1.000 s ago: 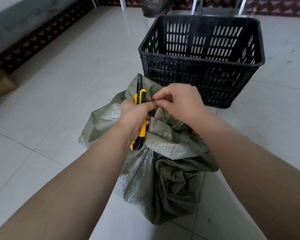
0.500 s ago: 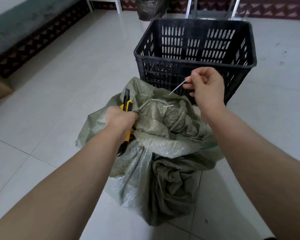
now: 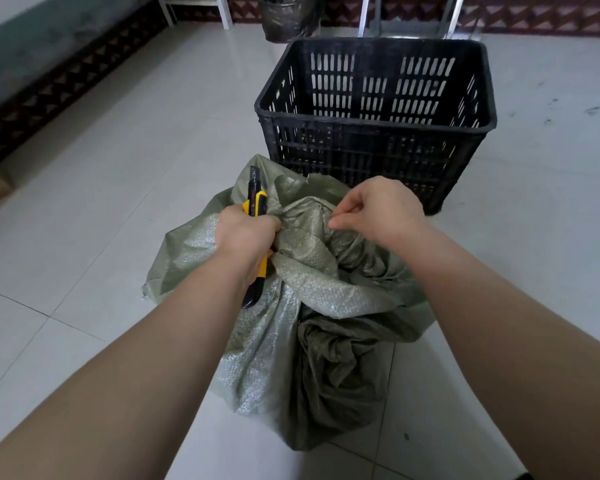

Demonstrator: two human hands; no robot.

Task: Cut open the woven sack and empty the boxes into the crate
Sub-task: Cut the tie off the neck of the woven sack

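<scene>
Both hands bunched into the top of the green woven sack [image 3: 291, 323], black crate [image 3: 374, 112] sitting just past the fingertips.

Left hand [image 3: 245, 233] is fisted around a yellow utility knife [image 3: 257, 237] plus a wad of sacking, blade end poking up above the knuckles. Right hand [image 3: 378, 211] pinches a fold of fabric, fingers curled tight. Can't see any boxes, the sack hides its contents. A dark bin [image 3: 288, 15] and metal legs [image 3: 366, 15] get cropped off beyond the crate.

A plain storeroom-like space: bare tiled floor [image 3: 118, 188], black plastic crate [image 3: 374, 157].
</scene>
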